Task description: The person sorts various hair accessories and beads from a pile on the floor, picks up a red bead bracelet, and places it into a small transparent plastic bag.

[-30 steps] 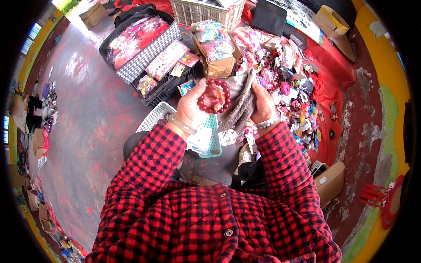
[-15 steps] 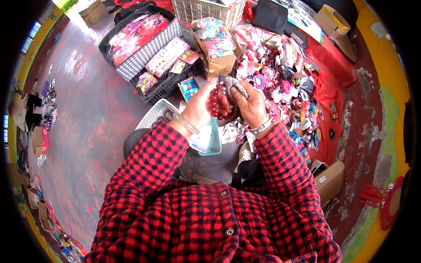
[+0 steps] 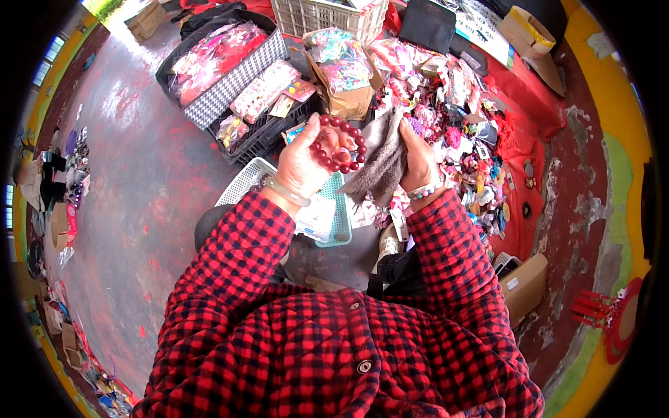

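A ring of dark red round beads, a bead bracelet (image 3: 357, 139), rests in my left hand (image 3: 300, 166), its loop spread over the fingers with the thumb pressed at its upper left. From my right hand (image 3: 420, 160) hangs a grey-brown cloth (image 3: 378, 164), pinched between thumb and fingers at its upper corner. The cloth hangs apart from the beads, just to their right. Below my hands sit a pale green plastic basket (image 3: 339, 237) and a white basket (image 3: 240, 182) with more dark beads in it.
A heap of small accessories (image 3: 453, 139) spreads over red cloth at the right. Ahead stand an open cardboard box (image 3: 346, 104) of bagged goods, a houndstooth-patterned bin (image 3: 244, 83) and a beige crate (image 3: 327, 21). A cardboard box (image 3: 524, 289) lies by the right wall.
My hands have moved apart. The cloth, bunched around the beads before, now hangs loose from my right hand, and the bracelet shows as an open ring on my left.
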Tool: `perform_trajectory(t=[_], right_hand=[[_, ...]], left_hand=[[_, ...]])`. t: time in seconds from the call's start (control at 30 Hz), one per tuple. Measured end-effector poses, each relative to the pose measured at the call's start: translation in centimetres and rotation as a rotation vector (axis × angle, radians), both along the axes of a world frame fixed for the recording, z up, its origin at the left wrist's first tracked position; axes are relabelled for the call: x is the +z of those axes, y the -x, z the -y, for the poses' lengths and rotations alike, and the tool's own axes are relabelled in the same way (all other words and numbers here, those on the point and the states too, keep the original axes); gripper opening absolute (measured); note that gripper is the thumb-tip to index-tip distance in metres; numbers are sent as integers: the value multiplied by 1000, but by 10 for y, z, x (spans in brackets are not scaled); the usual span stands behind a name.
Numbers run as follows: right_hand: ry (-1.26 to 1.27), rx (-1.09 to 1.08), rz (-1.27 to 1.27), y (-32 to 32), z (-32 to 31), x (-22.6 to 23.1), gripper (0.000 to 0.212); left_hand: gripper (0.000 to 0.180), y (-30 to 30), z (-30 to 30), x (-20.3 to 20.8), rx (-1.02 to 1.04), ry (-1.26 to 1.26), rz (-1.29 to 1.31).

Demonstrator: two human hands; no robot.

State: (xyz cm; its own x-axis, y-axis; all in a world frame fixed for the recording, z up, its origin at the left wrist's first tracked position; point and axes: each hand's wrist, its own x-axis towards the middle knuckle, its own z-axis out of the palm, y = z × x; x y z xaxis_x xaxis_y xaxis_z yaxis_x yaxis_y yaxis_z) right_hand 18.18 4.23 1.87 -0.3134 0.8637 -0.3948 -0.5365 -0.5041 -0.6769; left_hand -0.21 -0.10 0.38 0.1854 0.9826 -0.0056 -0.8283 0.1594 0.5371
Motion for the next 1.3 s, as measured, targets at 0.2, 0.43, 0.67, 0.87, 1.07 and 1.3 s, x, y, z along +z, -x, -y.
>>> perform_trajectory(t=[0.2,0.43,0.67,0.87,1.07,1.3], right_hand=[[-279,286,-29,7,16,-5,39],[-600,110,503,9,7,-25,19],[-689,194,720,2,9,-17,16],[-256,202,333,1,1,-7,28],[16,78,-138,-3,-1,3,33],[-557,269,245,14,20,-15,32]], left_hand=[[47,-4,1,2,-12,-4,-9],[48,-11,4,-9,-141,-20,-196],[39,-9,7,-6,-336,187,-217],[32,-12,8,-5,-309,133,-287],[37,-1,1,0,-130,20,55],[34,-8,5,-2,-143,164,9]])
